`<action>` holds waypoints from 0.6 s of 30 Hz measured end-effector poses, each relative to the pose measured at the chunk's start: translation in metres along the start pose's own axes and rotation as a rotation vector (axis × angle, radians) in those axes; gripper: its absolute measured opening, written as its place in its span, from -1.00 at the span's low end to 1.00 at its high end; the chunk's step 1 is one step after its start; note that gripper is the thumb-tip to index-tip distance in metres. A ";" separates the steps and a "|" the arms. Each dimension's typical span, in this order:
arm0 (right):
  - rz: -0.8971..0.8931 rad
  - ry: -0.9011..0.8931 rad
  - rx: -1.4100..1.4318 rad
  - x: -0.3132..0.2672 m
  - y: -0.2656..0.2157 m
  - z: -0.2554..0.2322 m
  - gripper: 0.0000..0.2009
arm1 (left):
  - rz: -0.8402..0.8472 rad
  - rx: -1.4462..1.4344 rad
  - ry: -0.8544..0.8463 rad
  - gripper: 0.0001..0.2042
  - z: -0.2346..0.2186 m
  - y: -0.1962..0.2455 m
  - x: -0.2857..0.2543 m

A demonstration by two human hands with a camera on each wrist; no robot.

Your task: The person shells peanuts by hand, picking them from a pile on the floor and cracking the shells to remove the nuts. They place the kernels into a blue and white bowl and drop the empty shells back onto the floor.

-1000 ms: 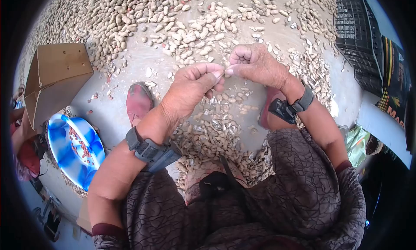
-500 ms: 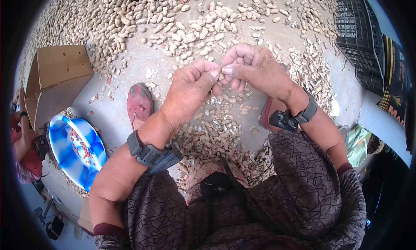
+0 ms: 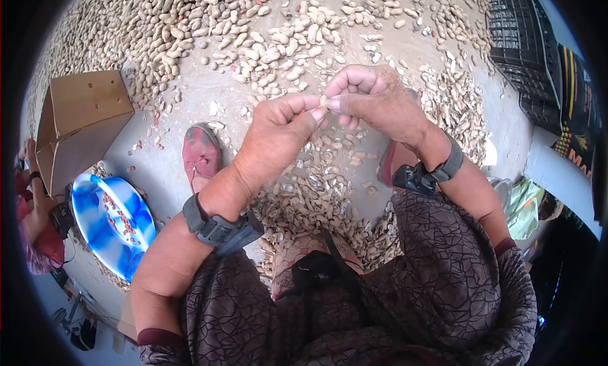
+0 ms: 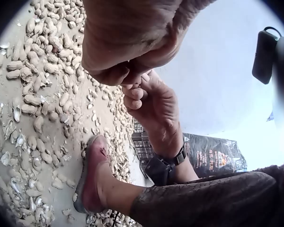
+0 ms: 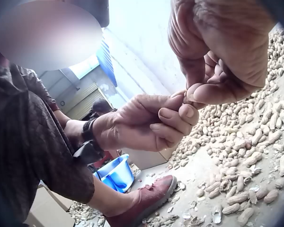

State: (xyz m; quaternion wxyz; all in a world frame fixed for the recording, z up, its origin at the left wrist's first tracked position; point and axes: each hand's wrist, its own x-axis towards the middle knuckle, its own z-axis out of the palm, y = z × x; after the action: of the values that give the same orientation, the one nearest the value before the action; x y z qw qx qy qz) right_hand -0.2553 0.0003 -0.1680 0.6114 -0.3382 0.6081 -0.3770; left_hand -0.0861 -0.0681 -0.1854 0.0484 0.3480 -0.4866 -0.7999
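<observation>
My left hand point(image 3: 278, 130) and right hand point(image 3: 380, 106) meet above the floor between the shoes. Thumbs and forefingers pinch a small pale peanut point(image 3: 323, 102) at the point where the fingertips touch. In the right wrist view the left hand point(image 5: 146, 120) and right hand point(image 5: 222, 56) close over it, and fingers hide most of it. The left wrist view shows both hands from below, with the peanut hidden. Whole peanuts point(image 3: 278, 52) lie spread beyond the hands, and a heap of shells point(image 3: 310, 207) lies below them.
A blue and white basin point(image 3: 136, 207) with red kernels stands at the left, beside a cardboard box point(image 3: 95, 109). Black crates point(image 3: 516, 43) and a dark printed sack point(image 3: 573, 131) are at the right. Another person's arm point(image 3: 38, 207) shows at the far left.
Both hands have come closer and the right thumb and forefinger have moved onto the peanut at the left fingertips. The camera view has shifted slightly.
</observation>
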 end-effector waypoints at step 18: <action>0.105 -0.093 0.118 -0.002 -0.002 -0.004 -0.91 | 0.105 0.428 -0.001 -0.80 0.009 0.005 -0.003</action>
State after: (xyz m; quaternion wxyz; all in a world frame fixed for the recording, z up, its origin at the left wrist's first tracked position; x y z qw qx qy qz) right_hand -0.2595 0.0013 -0.1649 0.6766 -0.2864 0.5727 -0.3635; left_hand -0.0905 -0.0626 -0.1776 0.0149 0.3242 -0.6629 -0.6747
